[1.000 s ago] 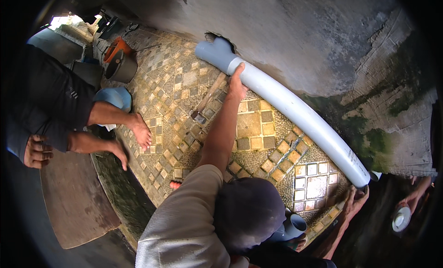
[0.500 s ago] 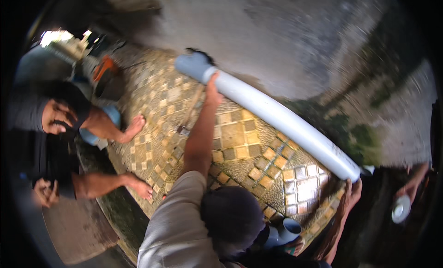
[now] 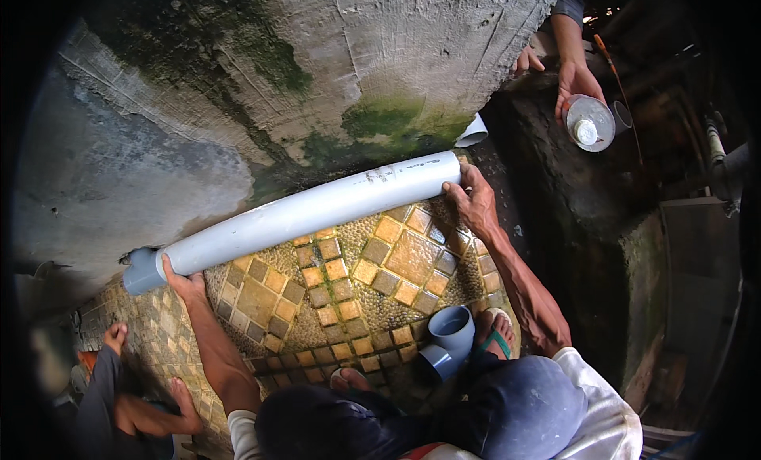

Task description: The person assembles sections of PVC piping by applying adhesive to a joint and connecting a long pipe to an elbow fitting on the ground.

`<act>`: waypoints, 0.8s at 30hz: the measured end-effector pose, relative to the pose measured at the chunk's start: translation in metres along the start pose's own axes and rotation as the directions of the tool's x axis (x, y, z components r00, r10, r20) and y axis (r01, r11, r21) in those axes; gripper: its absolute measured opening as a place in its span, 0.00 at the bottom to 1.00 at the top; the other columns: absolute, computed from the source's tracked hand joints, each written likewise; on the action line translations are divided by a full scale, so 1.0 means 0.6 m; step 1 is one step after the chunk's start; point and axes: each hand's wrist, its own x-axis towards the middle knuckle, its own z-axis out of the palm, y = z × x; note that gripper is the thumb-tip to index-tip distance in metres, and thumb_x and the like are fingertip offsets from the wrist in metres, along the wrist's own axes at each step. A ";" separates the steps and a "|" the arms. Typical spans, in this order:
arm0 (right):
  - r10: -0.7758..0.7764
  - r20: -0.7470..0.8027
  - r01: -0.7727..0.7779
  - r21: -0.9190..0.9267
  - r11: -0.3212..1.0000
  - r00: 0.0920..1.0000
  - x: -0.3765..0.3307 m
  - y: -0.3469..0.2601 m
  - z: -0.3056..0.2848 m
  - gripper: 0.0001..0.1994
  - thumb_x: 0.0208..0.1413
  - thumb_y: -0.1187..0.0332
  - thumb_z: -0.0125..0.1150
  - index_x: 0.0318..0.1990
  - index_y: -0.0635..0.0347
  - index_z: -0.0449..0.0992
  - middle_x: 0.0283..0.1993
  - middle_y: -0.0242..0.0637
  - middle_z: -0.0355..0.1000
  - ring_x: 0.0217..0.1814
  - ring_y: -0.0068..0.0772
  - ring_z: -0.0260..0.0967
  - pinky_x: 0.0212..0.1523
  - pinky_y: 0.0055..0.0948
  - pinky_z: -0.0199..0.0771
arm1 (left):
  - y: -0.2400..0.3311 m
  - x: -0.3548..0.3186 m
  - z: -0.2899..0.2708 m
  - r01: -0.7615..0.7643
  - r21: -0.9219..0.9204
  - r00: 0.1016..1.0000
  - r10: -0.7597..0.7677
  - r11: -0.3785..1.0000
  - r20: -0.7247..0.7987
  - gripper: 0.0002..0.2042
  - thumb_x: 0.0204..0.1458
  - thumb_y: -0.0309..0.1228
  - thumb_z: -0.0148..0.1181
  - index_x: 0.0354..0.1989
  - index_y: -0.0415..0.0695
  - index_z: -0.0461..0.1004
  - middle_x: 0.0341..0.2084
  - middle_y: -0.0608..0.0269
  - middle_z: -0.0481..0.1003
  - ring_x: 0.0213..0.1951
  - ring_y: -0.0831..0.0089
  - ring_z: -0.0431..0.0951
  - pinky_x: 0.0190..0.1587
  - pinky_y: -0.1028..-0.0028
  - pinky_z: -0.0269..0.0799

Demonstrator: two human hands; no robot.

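A long, light grey plastic pipe (image 3: pixel 317 214) lies along the foot of the wall, its left end lower in view. On that end sits a darker grey pipe fitting (image 3: pixel 142 271), close against the wall. My left hand (image 3: pixel 184 284) is closed round the pipe beside this fitting, thumb up along its near side. My right hand (image 3: pixel 473 200) grips the pipe's right end, fingers partly hidden behind it. Just beyond that end a short white pipe stub (image 3: pixel 472 132) sticks out at the wall's corner. A loose grey elbow fitting (image 3: pixel 449 339) stands on the floor by my sandalled foot.
A rough, mossy wall (image 3: pixel 317 80) rises behind the pipe. At upper right a co-worker's hand (image 3: pixel 577 81) holds a round clear container (image 3: pixel 589 124) with something white. Another person's bare foot (image 3: pixel 184 404) is at lower left. Patterned tiles (image 3: pixel 412 262) cover the floor.
My view has swung round, so the pipe now slopes up to the right instead of down. Both hands stay on it. The co-worker's hand with the container now appears at upper right.
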 end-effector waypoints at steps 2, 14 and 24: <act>-0.052 -0.012 0.052 -0.009 0.999 0.999 0.007 0.002 0.010 0.24 0.61 0.69 0.70 0.63 0.65 0.76 0.54 0.48 0.81 0.55 0.39 0.79 0.58 0.39 0.78 | 0.010 -0.001 -0.012 0.004 -0.021 1.000 -0.004 1.000 -0.016 0.31 0.62 0.51 0.66 0.68 0.44 0.71 0.62 0.56 0.77 0.63 0.54 0.76 0.69 0.48 0.70; -0.111 0.102 0.085 0.225 0.971 0.989 0.005 0.079 0.014 0.22 0.71 0.72 0.63 0.68 0.71 0.71 0.64 0.45 0.75 0.64 0.35 0.72 0.66 0.32 0.70 | 0.021 -0.036 -0.005 0.030 -0.169 0.999 -0.027 0.985 0.022 0.32 0.56 0.46 0.72 0.67 0.50 0.70 0.63 0.59 0.74 0.66 0.55 0.71 0.71 0.46 0.64; -0.162 0.051 0.151 0.169 0.974 0.985 0.027 0.079 -0.024 0.23 0.71 0.71 0.63 0.68 0.73 0.70 0.66 0.46 0.74 0.66 0.36 0.72 0.68 0.35 0.71 | -0.017 -0.038 0.027 0.006 -0.143 1.000 -0.007 0.990 -0.003 0.26 0.58 0.45 0.69 0.63 0.50 0.74 0.57 0.57 0.77 0.60 0.58 0.74 0.67 0.53 0.68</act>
